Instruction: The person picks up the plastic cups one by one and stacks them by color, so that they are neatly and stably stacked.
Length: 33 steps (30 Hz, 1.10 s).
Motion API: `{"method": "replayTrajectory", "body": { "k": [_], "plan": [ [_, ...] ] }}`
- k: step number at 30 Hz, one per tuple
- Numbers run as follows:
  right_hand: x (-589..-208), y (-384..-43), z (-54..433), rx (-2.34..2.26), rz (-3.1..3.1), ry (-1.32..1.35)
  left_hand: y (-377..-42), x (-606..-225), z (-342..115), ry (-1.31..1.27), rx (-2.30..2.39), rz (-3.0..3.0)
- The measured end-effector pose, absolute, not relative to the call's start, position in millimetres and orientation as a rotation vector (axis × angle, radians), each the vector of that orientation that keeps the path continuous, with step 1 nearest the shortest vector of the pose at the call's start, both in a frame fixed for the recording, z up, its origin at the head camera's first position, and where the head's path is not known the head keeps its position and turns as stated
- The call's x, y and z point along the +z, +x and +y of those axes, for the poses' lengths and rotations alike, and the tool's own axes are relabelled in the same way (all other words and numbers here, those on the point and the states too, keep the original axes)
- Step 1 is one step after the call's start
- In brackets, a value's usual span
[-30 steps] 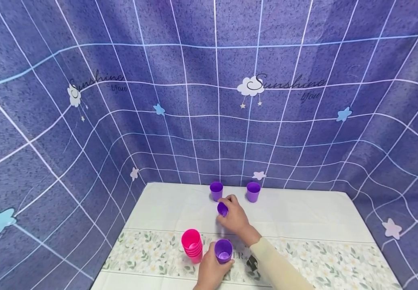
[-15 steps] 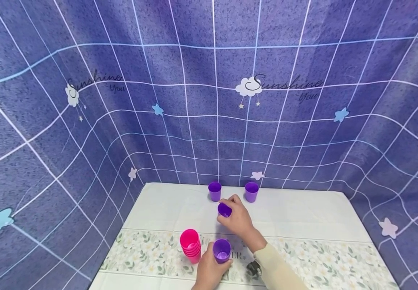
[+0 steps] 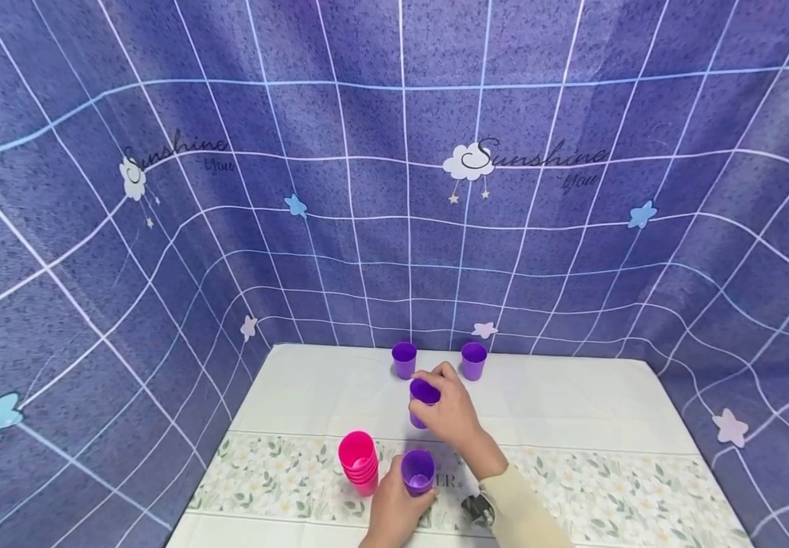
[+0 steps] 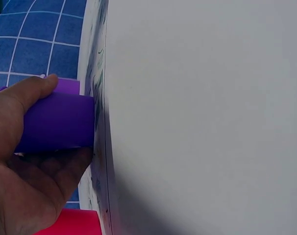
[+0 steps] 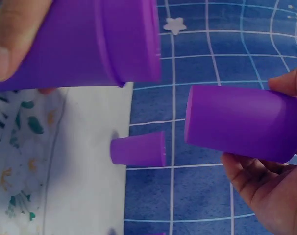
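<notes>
My left hand (image 3: 397, 502) grips a purple cup (image 4: 60, 122) near the front of the table, its mouth facing up. A second rim line in the right wrist view suggests another cup (image 5: 131, 39) nested in it. Farther forward, my right hand (image 3: 450, 407) pinches a single purple cup (image 5: 241, 122) between thumb and fingers, held apart from the left hand's cup. Just left of my left hand stands a stack of several nested pink cups (image 3: 358, 463). Two more purple cups, a left one (image 3: 404, 361) and a right one (image 3: 473, 361), stand upright and apart at the back edge.
A white table cover (image 3: 572, 403) with a floral band (image 3: 586, 495) lies under everything. Blue grid-patterned curtains (image 3: 367, 190) enclose the back and both sides of the table. A small black device (image 3: 478, 508) sits by the right sleeve.
The cup in my right hand has turned, so more of its outer side shows below the rim. My right hand shifted slightly rightward. My left hand keeps its grip, almost still.
</notes>
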State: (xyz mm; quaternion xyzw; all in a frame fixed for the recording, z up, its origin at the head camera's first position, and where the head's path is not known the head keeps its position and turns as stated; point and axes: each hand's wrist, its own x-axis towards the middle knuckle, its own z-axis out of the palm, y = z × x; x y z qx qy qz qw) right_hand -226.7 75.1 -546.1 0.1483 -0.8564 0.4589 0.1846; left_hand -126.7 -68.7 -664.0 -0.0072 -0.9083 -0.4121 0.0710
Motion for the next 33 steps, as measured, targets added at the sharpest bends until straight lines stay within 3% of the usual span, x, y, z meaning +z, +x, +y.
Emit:
{"method": "replayTrajectory", "body": {
  "k": [18,33],
  "plan": [
    [-536,-195,79,1.450,-2.367,0.523,-130,-669,-72,-0.054,-1.230,-2.719],
    [-556,-171,73,1.578,-2.400,0.621,-131,-671,-75,-0.095,-1.269,-2.741]
  ]
}}
